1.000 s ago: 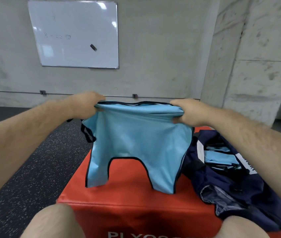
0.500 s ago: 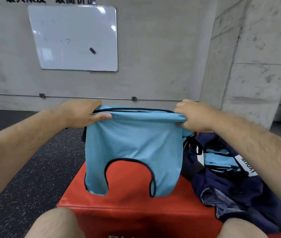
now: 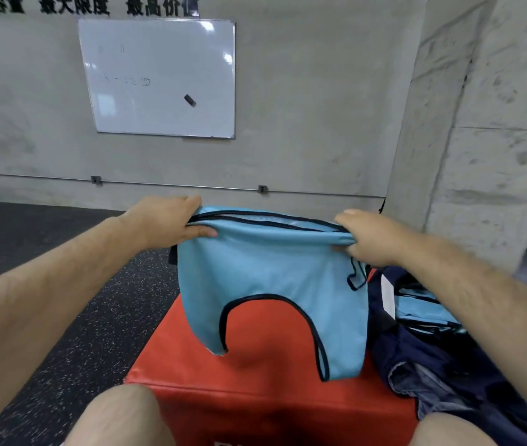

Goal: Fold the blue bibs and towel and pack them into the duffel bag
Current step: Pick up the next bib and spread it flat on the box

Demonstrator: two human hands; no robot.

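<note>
A whiteboard (image 3: 159,78) hangs on the bare concrete wall beyond a red padded box (image 3: 255,391), which stands on dark speckled flooring (image 3: 62,317). A navy duffel bag (image 3: 448,365) lies open on the box's right side, with light blue cloth (image 3: 423,313), apparently folded bibs, inside; the right forearm covers part of it. A light blue bib (image 3: 272,278), thin, smooth and piped in dark trim, hangs over the box, its lower edge cut in a rounded arch. The left hand (image 3: 165,220) pinches its top left edge; the right hand (image 3: 368,239) grips the top right corner, fingers curled.
</note>
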